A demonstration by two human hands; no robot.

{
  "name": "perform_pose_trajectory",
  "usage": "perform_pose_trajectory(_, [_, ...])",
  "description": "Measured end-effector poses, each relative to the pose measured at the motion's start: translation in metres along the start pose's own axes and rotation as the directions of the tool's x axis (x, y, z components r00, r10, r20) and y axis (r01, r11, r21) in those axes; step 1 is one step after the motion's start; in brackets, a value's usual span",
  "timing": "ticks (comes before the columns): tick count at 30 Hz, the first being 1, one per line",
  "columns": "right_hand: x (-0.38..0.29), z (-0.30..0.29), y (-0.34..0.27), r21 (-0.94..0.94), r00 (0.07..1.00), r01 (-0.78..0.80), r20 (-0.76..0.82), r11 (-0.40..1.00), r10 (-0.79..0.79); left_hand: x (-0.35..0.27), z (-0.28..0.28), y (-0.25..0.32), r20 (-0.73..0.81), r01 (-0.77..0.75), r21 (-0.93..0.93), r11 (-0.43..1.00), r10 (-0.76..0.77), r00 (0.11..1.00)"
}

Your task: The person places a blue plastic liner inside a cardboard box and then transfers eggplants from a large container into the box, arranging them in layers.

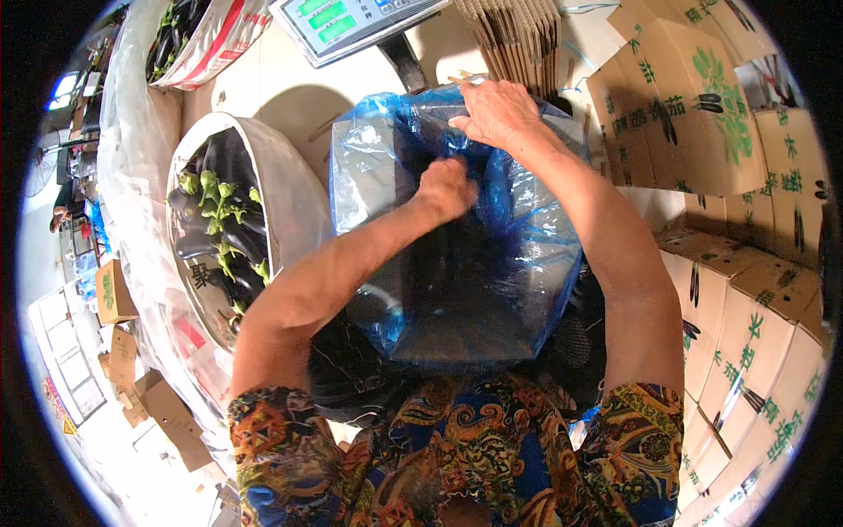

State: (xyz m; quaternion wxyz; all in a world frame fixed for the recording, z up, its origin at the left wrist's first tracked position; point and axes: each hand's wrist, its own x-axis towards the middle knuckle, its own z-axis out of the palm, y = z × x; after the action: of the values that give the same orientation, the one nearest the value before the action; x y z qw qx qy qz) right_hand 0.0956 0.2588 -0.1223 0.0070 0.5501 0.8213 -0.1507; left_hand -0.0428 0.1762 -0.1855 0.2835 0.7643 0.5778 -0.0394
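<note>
A cardboard box lined with a blue plastic bag stands open before me, the film folded outward over its flaps. My left hand is curled and slightly blurred over the box opening. Its fingers are hidden, so whether they hold film cannot be seen. At the far rim, my right hand grips the edge of the blue liner between thumb and fingers. The inside of the box is dark. To the left, a white woven sack lies with its mouth towards me, full of dark eggplants with green caps.
A digital scale display stands beyond the box on a dark post. Flattened cardboard sheets are stacked at the far side. Printed eggplant cartons pile up along the right. Another sack of eggplants sits at the upper left.
</note>
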Motion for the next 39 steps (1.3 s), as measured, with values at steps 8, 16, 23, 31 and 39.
perform_pose_trajectory(8, [0.000, -0.002, -0.006, -0.008, 1.000, 0.005, 0.030, 1.000, -0.005, 0.059, 0.060, -0.045, 0.019, 0.305, -0.224, 0.925, -0.309, 0.951])
perform_pose_trajectory(16, [0.000, 0.008, 0.005, -0.014, 0.996, 0.077, -0.033, 0.997, -0.078, 0.034, 0.021, -0.004, 0.202, -0.108, 0.535, 0.838, -0.003, 0.979])
perform_pose_trajectory(23, [-0.003, -0.001, -0.003, 0.014, 0.999, 0.040, -0.016, 0.999, -0.040, -0.062, 0.022, 0.010, 0.770, -0.615, 0.156, 0.773, 0.295, 0.566])
perform_pose_trajectory(31, [0.004, 0.002, -0.001, -0.048, 0.998, 0.020, 0.054, 0.999, -0.018, -0.080, 0.130, -0.018, 0.491, -0.416, 0.288, 0.862, 0.240, 0.837])
perform_pose_trajectory(39, [-0.002, -0.003, 0.003, -0.058, 0.998, -0.064, 0.003, 0.996, 0.064, -0.074, -0.037, 0.027, 0.671, -0.601, -0.152, 0.784, 0.529, 0.520])
